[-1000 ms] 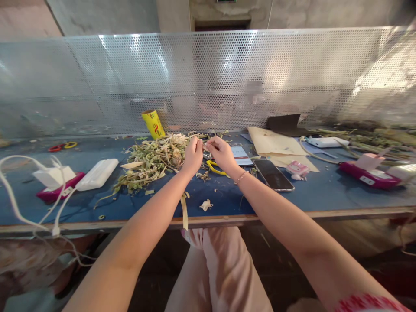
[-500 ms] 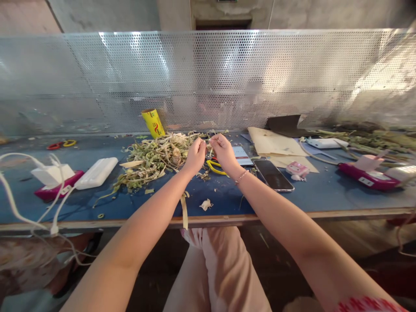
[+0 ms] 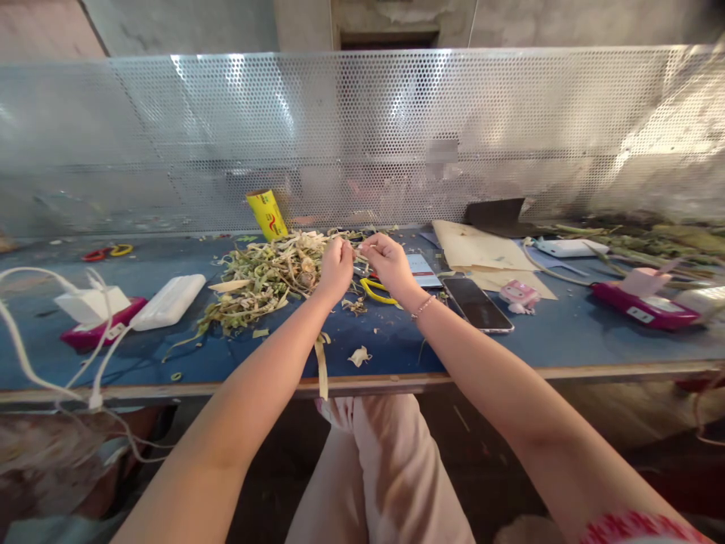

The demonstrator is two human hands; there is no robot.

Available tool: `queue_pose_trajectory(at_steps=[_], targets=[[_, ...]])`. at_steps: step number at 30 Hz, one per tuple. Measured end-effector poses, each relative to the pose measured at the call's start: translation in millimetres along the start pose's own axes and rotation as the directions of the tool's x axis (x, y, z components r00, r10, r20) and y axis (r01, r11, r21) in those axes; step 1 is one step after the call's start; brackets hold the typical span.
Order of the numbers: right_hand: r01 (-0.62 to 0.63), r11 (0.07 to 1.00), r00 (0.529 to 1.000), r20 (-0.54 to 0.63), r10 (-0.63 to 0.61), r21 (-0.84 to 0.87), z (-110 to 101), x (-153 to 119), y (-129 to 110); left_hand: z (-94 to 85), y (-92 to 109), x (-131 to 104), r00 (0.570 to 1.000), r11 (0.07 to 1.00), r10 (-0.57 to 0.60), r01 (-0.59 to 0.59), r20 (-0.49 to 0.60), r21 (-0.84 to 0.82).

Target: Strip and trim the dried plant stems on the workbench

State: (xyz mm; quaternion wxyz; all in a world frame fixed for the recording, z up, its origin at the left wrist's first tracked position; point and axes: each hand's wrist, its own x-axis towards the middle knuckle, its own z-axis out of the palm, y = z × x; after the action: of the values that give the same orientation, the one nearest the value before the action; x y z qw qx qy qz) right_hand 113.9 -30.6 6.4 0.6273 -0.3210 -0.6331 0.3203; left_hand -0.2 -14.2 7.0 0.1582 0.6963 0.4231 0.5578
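Observation:
My left hand is closed, thumb up, at the right edge of a heap of dried green and straw-coloured plant scraps. Close beside it my right hand pinches with thumb and forefinger, its fingertips nearly meeting the left ones. Whatever small piece lies between the fingers is too small to make out. Below the right hand show yellow handles, seemingly of scissors. A pale strip of husk hangs over the table's front edge, and a dry flake lies near it.
A yellow cardboard tube stands tilted behind the heap. To the right lie a dark phone, a pink figure case and brown paper. Power strips with cables sit at both sides. A perforated metal screen closes the back.
Both hands have shifted slightly to the left, still close together with the fingers closed. The things on the table have not moved.

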Motion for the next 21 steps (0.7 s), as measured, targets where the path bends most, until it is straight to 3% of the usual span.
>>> queue_pose_trajectory(at_steps=[7, 14, 18, 21], targets=[[-0.152, 0.985, 0.981, -0.113, 0.16, 0.076, -7.2, 8.0, 14.9, -0.3, 7.5, -5.1, 0.98, 0.983, 0.167, -0.174, 0.108, 0.057], [-0.065, 0.997, 0.998, 0.008, 0.065, 0.04, 2.3, 2.4, 6.4, -2.0, -3.6, 3.0, 1.0, 0.998, 0.009, -0.01, 0.021, 0.063], [-0.063, 0.998, 0.996, 0.063, 0.061, 0.027, 4.0, 0.5, 2.8, -1.0, -8.1, 3.8, 1.0, 1.0, 0.004, -0.004, -0.009, 0.031], [-0.068, 0.997, 0.998, 0.016, 0.068, 0.045, 0.1, 2.6, 7.4, 0.5, -6.8, 1.8, 0.999, 1.0, 0.019, -0.019, 0.026, -0.003]])
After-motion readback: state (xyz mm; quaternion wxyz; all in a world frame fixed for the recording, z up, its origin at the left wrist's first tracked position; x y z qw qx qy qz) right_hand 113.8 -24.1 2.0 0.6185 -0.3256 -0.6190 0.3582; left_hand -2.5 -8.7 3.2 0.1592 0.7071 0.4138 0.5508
